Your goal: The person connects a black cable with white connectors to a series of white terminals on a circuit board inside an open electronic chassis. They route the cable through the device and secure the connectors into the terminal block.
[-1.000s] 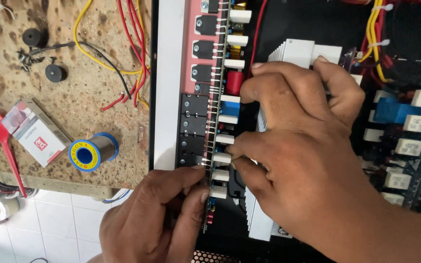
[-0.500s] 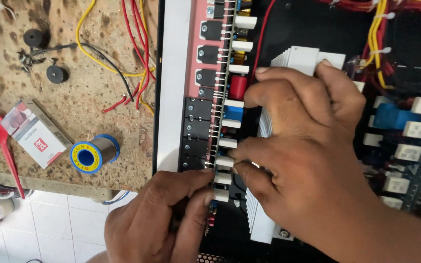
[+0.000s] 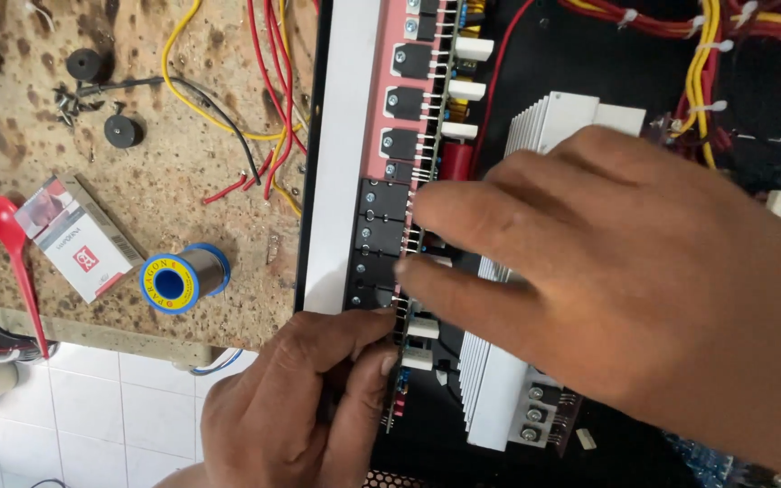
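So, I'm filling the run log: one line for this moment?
left hand: pinching circuit board edge | right hand: fingertips on transistor row | solder spool: on bench

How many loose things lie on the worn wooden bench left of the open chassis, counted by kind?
Round black knobs: 2
Solder spool: 1
Small red and white box: 1
Red spoon: 1
Total: 5

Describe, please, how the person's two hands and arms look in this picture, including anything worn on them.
Both are bare: the left hand and the right hand show no gloves, rings or watch. No sleeve is in view; the right forearm runs bare to the picture's edge. Short, plain fingernails.
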